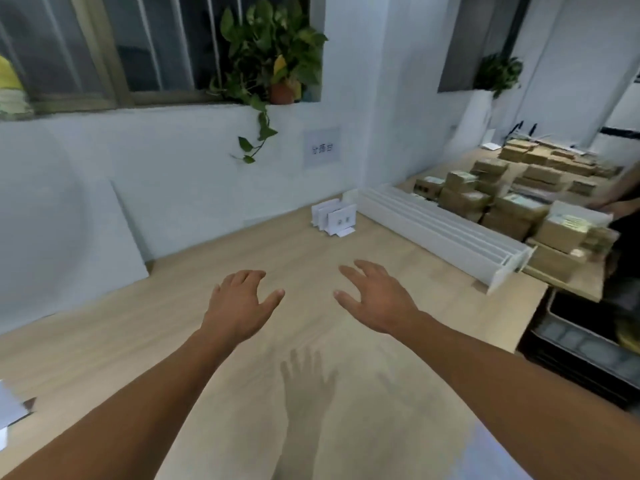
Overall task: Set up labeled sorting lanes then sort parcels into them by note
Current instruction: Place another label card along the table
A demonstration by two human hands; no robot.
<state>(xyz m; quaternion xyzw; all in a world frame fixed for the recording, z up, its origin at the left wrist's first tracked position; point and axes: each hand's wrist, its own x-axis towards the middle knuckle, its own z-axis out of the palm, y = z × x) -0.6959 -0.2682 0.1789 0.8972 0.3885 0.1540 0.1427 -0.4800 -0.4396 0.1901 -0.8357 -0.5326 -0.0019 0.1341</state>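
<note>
My left hand [239,303] and my right hand [374,296] hover side by side above the light wooden table [173,341], fingers spread and holding nothing. Beyond them, near the wall, a small cluster of white standing label cards [334,218] sits on the table. To its right lies a bundle of long white divider boards [440,226], stacked on edge. Past the boards, several brown cardboard parcels [512,202] with labels are piled at the far right.
A large white board [69,223] leans against the left wall. A potted plant [273,53] sits on the window sill. A paper sign [322,147] hangs on the wall. Another person's arm [620,188] reaches in at the right, above a dark crate [588,341].
</note>
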